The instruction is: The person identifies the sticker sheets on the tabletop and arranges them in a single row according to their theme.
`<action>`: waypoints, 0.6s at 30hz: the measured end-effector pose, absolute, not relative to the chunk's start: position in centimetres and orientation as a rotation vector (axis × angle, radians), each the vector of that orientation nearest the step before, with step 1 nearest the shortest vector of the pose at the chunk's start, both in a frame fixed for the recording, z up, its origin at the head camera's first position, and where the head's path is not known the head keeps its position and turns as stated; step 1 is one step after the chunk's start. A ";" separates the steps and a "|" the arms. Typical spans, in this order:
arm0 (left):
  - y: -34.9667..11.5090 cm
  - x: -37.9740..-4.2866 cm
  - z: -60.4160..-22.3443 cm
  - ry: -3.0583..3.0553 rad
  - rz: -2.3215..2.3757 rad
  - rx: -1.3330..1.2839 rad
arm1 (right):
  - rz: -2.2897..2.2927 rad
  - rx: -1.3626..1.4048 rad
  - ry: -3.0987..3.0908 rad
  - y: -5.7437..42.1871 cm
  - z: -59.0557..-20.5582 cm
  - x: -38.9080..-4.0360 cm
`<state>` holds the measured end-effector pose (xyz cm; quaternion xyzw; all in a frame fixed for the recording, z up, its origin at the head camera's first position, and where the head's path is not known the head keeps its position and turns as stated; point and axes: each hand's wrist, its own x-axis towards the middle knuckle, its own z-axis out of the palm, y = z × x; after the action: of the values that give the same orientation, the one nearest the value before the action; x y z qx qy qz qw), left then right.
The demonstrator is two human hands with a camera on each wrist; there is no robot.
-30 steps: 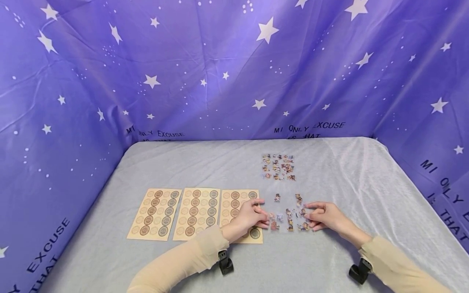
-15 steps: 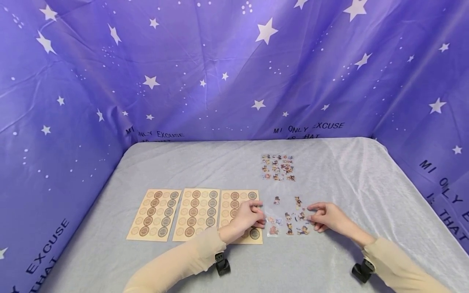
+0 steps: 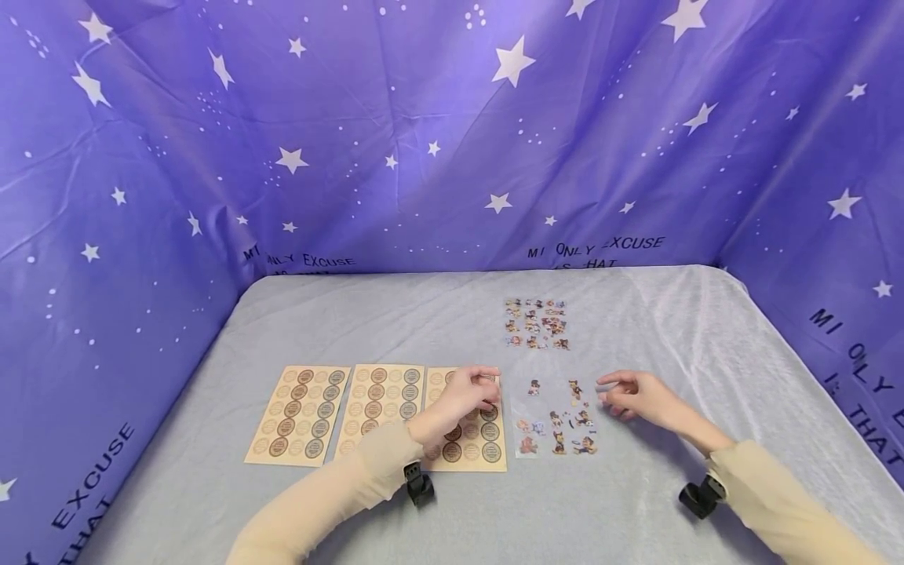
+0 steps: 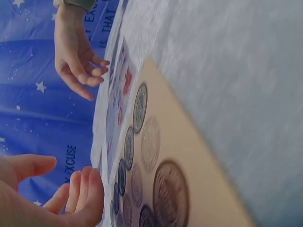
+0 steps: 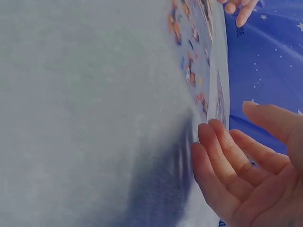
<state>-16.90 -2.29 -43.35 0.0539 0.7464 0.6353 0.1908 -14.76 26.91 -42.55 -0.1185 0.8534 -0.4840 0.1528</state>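
A clear sticker sheet (image 3: 542, 404) with small cartoon figures lies flat on the table in the head view, between the two hands. My left hand (image 3: 462, 402) hovers over the rightmost tan sheet of round stickers (image 3: 472, 461), its fingers loosely bent and holding nothing. Just right of the clear sheet is my right hand (image 3: 641, 400), raised off the cloth with relaxed fingers. In the right wrist view the palm of the right hand (image 5: 251, 175) faces the camera, and its shadow falls on the cloth.
Two more tan sheets, a middle one (image 3: 360, 400) and a left one (image 3: 297, 416), lie in a row to the left. Farther back is another clear sticker sheet (image 3: 535, 323). Grey cloth (image 3: 657, 314) covers the table, and a purple star curtain (image 3: 395, 157) surrounds it.
The near clear sheet came down flat toward the front and was let go. My left hand has drawn back left over the tan sheet; my right hand has moved slightly right and away.
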 end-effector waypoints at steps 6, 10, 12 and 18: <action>-2.1 -18.4 -43.2 2.142 1.734 0.167 | -1.376 -0.355 2.474 27.1 -42.4 -15.8; -2.0 -19.2 -42.9 2.147 1.723 0.176 | -1.389 -0.341 2.478 27.4 -42.5 -16.5; -1.9 -19.5 -42.6 2.154 1.707 0.178 | -1.397 -0.326 2.477 27.5 -42.5 -16.9; -1.8 -20.3 -41.4 2.168 1.661 0.190 | -1.397 -0.295 2.483 27.6 -42.5 -18.0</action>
<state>-20.28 -1.84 -41.37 0.0682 0.7757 0.5945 0.2005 -18.02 27.56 -42.49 -0.1019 0.8585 -0.4831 0.1385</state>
